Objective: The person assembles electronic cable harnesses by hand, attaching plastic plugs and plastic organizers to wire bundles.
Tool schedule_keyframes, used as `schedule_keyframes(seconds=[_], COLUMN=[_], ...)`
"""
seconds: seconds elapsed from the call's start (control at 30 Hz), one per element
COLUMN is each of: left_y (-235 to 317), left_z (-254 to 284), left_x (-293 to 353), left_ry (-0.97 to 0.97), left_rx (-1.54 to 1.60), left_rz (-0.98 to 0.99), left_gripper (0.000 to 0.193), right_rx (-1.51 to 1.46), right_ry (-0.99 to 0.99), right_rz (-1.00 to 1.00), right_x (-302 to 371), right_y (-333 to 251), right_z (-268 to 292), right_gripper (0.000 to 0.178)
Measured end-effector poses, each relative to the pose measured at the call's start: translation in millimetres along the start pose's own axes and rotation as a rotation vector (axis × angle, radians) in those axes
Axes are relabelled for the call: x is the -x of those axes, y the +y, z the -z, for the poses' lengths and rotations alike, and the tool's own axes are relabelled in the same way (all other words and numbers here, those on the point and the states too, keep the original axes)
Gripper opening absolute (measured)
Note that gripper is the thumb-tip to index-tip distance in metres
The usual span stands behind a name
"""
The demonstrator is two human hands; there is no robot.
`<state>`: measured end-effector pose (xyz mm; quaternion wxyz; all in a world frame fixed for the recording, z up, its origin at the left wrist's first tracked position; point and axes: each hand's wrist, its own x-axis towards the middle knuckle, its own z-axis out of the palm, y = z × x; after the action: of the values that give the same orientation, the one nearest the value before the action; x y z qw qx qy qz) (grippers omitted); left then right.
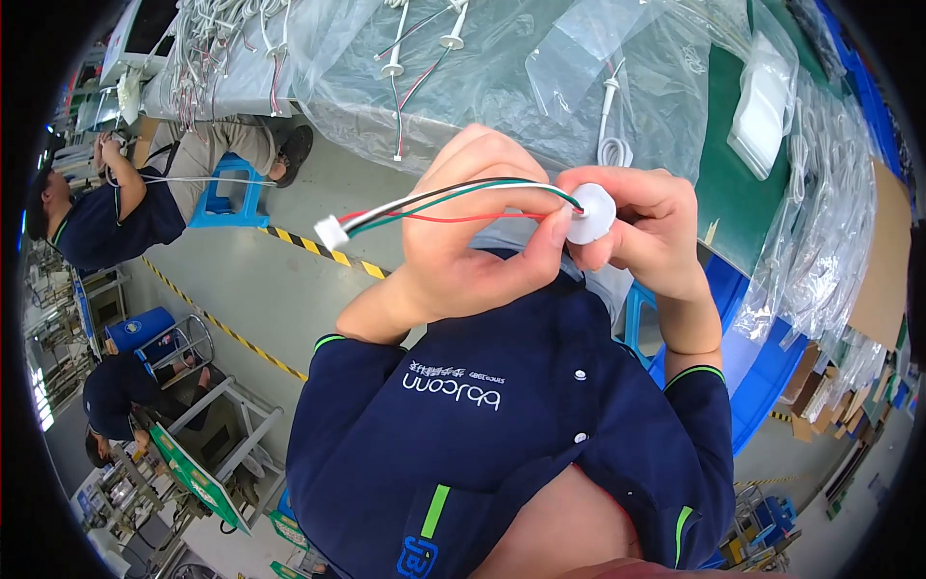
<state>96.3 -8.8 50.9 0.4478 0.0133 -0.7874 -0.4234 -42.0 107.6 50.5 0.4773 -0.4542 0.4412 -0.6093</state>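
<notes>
My right hand point(648, 232) pinches a white cable at its round white disc point(596, 216), thumb and forefinger on the disc's edge. Out of the disc's middle come black, white, red and green wires point(424, 201). They run left across my left hand to a small white connector point(332, 233), which hangs free. My left hand point(473, 227) is closed, its thumb and forefinger pinching the wires close to the disc. Beyond my hands, a coiled white cable point(614, 151) with a similar collar lies on the bench; the rest of the held cable is hidden.
Plastic sheeting point(367, 106) covers the workbench, with more white cables point(393, 69) on it. Bagged cables point(815, 222) and flat cardboard point(880, 256) lie to the right. At left, a person point(116, 212) sits near a blue stool point(231, 198); another person point(125, 396) bends lower down.
</notes>
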Motion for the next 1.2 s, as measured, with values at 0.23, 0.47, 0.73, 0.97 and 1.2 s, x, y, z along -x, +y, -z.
schedule_keyframes(seconds=[0.23,0.47,0.73,0.97,1.2], left_y=[4,0,6,7,11], left_z=[8,8,-5,0,-3], left_x=[-3,3,5,3,5], left_ry=[0.053,0.087,0.186,0.122,0.11], left_rx=[-0.052,-0.071,0.065,-0.023,-0.234], left_rz=[-0.1,-0.1,0.008,-0.015,-0.096], left_gripper=[0.025,0.029,0.023,0.022,0.022], right_rx=[-0.25,-0.304,-0.267,-0.292,-0.243], right_ry=[-0.102,-0.06,-0.073,-0.051,-0.06], right_rz=[-0.051,-0.088,-0.116,-0.119,-0.008], right_x=[5,3,1,1,1], right_y=[10,10,15,14,13], right_z=[2,-3,-1,-3,-5], right_gripper=[0.034,0.034,0.036,0.036,0.035])
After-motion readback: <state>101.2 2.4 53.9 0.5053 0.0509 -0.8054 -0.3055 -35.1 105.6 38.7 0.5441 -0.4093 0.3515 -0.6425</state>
